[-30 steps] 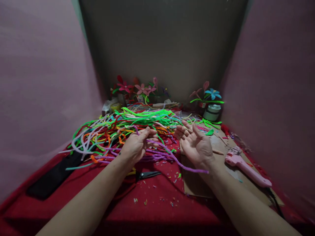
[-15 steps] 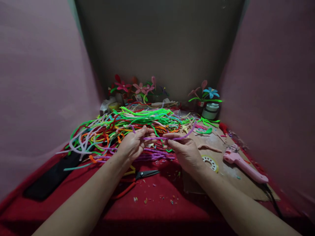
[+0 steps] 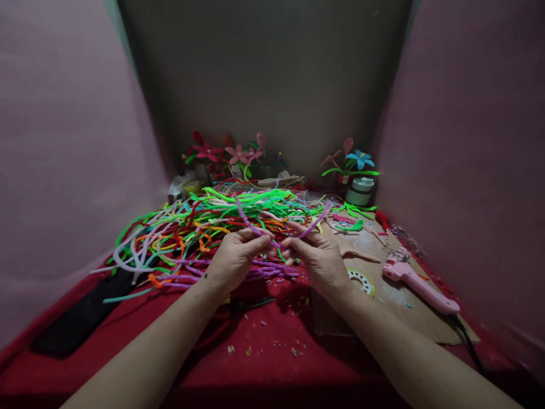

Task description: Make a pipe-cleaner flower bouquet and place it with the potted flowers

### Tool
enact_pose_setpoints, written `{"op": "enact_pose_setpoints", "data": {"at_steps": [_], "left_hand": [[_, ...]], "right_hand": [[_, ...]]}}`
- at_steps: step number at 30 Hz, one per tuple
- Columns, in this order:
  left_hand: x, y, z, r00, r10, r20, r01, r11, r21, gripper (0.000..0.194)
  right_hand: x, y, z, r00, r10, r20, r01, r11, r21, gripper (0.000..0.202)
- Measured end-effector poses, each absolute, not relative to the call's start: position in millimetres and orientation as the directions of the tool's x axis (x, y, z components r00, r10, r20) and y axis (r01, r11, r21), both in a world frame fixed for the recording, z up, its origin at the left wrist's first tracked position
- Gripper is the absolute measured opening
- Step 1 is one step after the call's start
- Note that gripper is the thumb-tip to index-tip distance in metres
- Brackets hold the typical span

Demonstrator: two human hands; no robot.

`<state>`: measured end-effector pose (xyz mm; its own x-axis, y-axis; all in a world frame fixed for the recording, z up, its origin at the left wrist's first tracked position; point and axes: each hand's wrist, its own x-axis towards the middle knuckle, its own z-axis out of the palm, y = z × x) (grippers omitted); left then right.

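A purple pipe cleaner (image 3: 246,217) is pinched between both hands above the table, its two ends rising outward in a shallow V. My left hand (image 3: 242,253) closes thumb and fingers on it left of its middle. Close beside, my right hand (image 3: 313,253) grips it right of the middle, fingertips almost meeting the left ones. Beneath and behind the hands lies a heap of pipe cleaners (image 3: 251,201) in green, white, red and orange. More purple pipe cleaners (image 3: 272,271) lie in a bundle under my hands.
Scissors (image 3: 255,303) lie partly shadowed on the red cloth (image 3: 264,369) among small clippings. At right, a cardboard sheet (image 3: 395,324) bears a pink glue gun (image 3: 421,287) and a tape roll (image 3: 361,282). A black phone-like slab (image 3: 80,318) is at left; pipe-cleaner flowers (image 3: 238,154) and a jar (image 3: 360,191) stand behind.
The purple pipe cleaner, nearly straight between the hands before, now bends upward at both ends. My left hand has turned and the hands have drawn closer together. The view has shifted slightly.
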<state>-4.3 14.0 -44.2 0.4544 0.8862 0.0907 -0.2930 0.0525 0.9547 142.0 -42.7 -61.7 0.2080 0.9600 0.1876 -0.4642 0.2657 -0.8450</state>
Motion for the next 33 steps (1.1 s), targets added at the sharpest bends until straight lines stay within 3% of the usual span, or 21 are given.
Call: {"op": "enact_pose_setpoints", "data": {"at_steps": [4, 8, 17, 19, 21, 24, 33], "left_hand": [[-3, 4, -42, 0.543, 0.836, 0.074, -0.15, 0.01, 0.989, 0.014], [2, -4, -39, 0.591, 0.804, 0.057, -0.142, 0.034, 0.989, 0.017], [8, -7, -45, 0.543, 0.838, 0.052, -0.242, 0.097, 0.965, 0.026], [7, -6, -46, 0.53, 0.847, 0.041, -0.229, 0.096, 0.969, 0.023], [5, -3, -46, 0.532, 0.846, 0.028, -0.229, 0.111, 0.967, 0.02], [1, 1, -45, 0.563, 0.827, 0.018, -0.25, 0.149, 0.957, 0.019], [-5, 7, -39, 0.561, 0.827, -0.034, -0.216, 0.186, 0.959, 0.016]], "right_hand": [[139, -46, -64, 0.121, 0.983, 0.139, -0.288, 0.169, -0.942, 0.033], [137, -50, -63, 0.026, 0.991, 0.128, -0.151, 0.131, -0.98, 0.028], [137, -51, -69, 0.076, 0.909, 0.41, 0.238, 0.383, -0.893, 0.021], [137, -51, -66, 0.042, 0.935, 0.351, 0.161, 0.34, -0.926, 0.023], [138, -52, -63, -0.042, 0.972, 0.231, -0.062, 0.228, -0.972, 0.024], [140, -51, -59, -0.177, 0.981, 0.083, -0.385, 0.009, -0.923, 0.024], [139, -43, -72, -0.124, 0.985, -0.12, -0.696, -0.173, -0.697, 0.018]]}}
